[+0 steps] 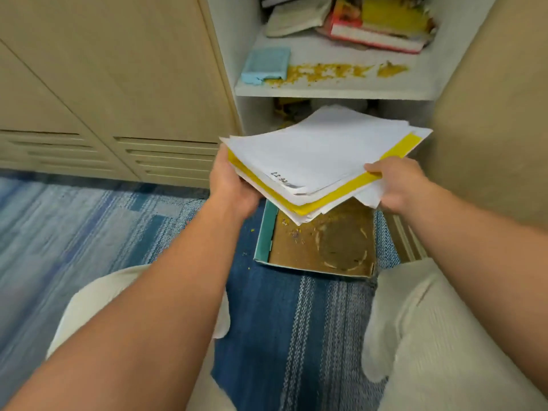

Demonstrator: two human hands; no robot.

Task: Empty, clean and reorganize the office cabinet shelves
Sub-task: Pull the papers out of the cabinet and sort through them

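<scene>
Above box (323,247), hands (234,179) hold tilted papers (320,152)

Both arms reach forward; left hand (234,179) and right hand (397,182) grip.

white-and-yellow paper stack (320,155), tilted, above box (323,247)

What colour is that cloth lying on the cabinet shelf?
Light blue. The cloth lies at the shelf's left front, seen in the head view.
</scene>
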